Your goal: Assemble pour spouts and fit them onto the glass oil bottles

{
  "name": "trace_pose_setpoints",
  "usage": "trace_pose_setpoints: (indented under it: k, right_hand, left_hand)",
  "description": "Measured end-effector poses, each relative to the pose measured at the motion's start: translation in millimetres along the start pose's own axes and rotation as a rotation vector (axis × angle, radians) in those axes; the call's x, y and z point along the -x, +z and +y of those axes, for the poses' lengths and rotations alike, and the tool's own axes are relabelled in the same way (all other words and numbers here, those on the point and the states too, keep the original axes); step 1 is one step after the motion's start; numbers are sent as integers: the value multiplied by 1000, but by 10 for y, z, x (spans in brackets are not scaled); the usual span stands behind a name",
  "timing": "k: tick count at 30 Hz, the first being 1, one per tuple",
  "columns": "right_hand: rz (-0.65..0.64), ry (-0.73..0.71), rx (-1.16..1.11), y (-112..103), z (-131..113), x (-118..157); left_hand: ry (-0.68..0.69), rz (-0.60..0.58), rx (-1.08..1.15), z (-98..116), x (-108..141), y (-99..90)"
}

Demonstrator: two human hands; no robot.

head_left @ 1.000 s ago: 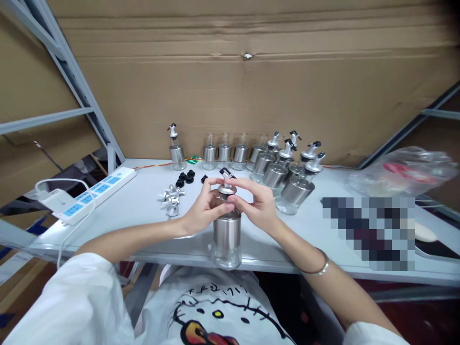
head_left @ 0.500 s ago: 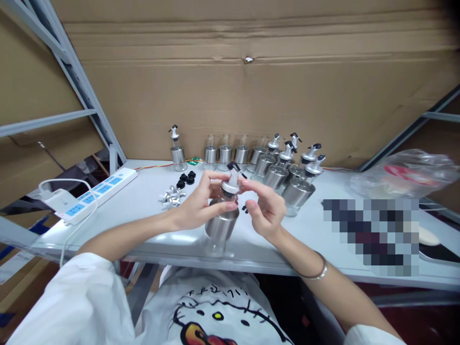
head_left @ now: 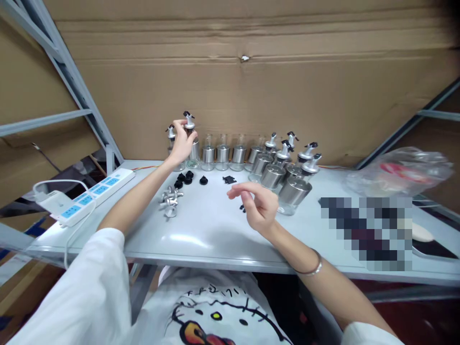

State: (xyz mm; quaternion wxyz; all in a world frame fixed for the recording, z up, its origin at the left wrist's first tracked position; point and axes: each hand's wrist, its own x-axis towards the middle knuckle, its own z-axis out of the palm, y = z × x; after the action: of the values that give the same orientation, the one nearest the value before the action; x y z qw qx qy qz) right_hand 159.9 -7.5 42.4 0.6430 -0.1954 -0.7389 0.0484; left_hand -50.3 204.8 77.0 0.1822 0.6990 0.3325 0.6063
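My left hand [head_left: 182, 143] is closed around the neck of an oil bottle [head_left: 194, 152] at the back left. This bottle has a steel sleeve and a silver pourer with a black flap. It stands beside another capped oil bottle [head_left: 171, 139], partly hidden behind my fingers. My right hand [head_left: 261, 207] hovers over the middle of the table, loosely bent, with nothing visible in it. Small black parts [head_left: 242, 208] lie just under its fingers, and a cluster of black pieces [head_left: 229, 179] lies beyond. Black stoppers [head_left: 187, 178] and silver pourer tops [head_left: 170, 199] are at the left.
Open-necked bottles [head_left: 223, 154] stand along the cardboard wall [head_left: 230, 96]. Several capped bottles [head_left: 293, 191] are grouped at the right. A white power strip [head_left: 97, 194] lies at the left edge, and a plastic bag [head_left: 398, 172] sits at the far right.
My left hand has carried the capped bottle from the front of the table to the back left, beside the other capped one. My right hand has come away from its pourer.
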Motion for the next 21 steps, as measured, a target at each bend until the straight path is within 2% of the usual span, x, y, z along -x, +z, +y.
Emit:
trace_pose_setpoints:
  k: [2, 6, 9, 13, 16, 21]
  right_hand:
    - [-157, 28, 45, -5, -5, -25]
    - [-625, 177, 57, 16, -20, -53]
    - [-893, 288, 94, 35, -30, -55]
    - [-1059, 393, 114, 44, 1, -34]
    - [-1134, 399, 81, 68, 42, 8]
    - [-1251, 400, 69, 120, 61, 90]
  left_hand:
    - [-5, -9, -71, -146, -18, 44]
    - [-55, -11, -156, -350, 22, 149]
    - [-78, 10, -221, -453, 51, 189]
    - [-99, 21, -258, -547, 61, 178]
    - [-101, 42, -277, -593, 53, 157]
    - [-92, 13, -308, -635, 18, 135]
